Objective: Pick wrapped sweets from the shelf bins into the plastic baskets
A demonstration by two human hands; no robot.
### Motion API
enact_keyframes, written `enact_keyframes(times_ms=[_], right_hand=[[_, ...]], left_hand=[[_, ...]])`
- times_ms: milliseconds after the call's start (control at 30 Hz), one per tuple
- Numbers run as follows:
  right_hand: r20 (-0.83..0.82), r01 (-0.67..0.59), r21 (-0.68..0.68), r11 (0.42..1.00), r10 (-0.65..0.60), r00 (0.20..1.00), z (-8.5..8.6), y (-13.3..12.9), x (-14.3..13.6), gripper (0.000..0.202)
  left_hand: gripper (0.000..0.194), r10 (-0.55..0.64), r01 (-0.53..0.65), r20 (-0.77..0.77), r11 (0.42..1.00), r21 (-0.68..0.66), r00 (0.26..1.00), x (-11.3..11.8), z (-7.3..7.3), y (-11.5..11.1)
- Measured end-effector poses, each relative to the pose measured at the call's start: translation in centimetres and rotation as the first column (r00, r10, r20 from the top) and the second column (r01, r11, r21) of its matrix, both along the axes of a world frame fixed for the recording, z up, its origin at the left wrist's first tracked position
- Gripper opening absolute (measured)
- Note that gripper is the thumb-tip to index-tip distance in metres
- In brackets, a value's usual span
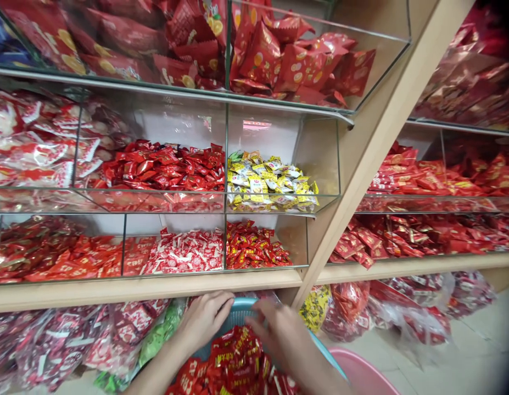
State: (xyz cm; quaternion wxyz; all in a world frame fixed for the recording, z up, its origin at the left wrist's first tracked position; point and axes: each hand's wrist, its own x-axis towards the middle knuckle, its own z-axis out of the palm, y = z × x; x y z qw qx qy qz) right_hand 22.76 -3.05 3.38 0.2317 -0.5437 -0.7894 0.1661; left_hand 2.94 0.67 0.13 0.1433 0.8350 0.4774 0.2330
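A blue plastic basket (234, 314) sits below the shelf, filled with red candy packets (238, 359) with yellow and white print. My left hand (208, 317) lies over the basket's far left rim, its fingers together and bent against it. Motion blurs my right hand (281, 332), which is above the right side of the basket with its fingers pointing inward. Whether it holds anything cannot be made out. Part of the right rim is hidden behind my right hand and forearm.
Wooden shelving (254, 282) with clear bins rises in front, holding red packets (258, 247) and yellow-white packets (270, 181). Stuffed plastic bags (56, 340) lie beneath it at left, more bags (406, 312) at right. A pink tub (357, 370) stands beside the basket on the tiled floor.
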Motion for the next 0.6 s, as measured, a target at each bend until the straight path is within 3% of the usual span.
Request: enact_keyframes(times_ms=[67,133,233,367,467,600], right_hand=[[-0.079,-0.003,0.101,0.995,0.011,0.997,3.0,2.0,1.3,0.019],[-0.033,0.0,0.21,0.978,0.007,0.999,5.6,5.1,2.7,0.02],[0.2,0.057,0.136,0.989,-0.084,0.976,7.3,10.5,4.1,0.024],[0.284,0.103,0.034,0.994,-0.108,0.953,6.0,15.7,4.2,0.024],[0.299,0.118,0.0,0.993,-0.113,0.947,4.4,17.8,3.7,0.021],[0.294,0.14,-0.064,0.988,-0.115,0.949,3.5,20.0,3.3,0.035]], left_hand=[[0.03,-0.006,0.006,-0.004,1.0,-0.009,1.0,0.0,0.1,-0.1],[0.03,-0.003,0.003,-0.006,1.0,-0.007,1.0,0.0,0.2,-0.1],[0.03,0.013,-0.013,-0.007,1.0,0.01,1.0,0.1,0.2,-0.2],[0.029,0.022,-0.022,-0.006,0.999,0.042,1.0,0.0,0.1,-0.2],[0.029,0.024,-0.024,-0.009,0.999,0.046,1.0,-0.1,-0.2,-0.2],[0.029,0.03,-0.029,-0.01,0.999,0.03,1.0,-0.2,-0.3,-0.1]])
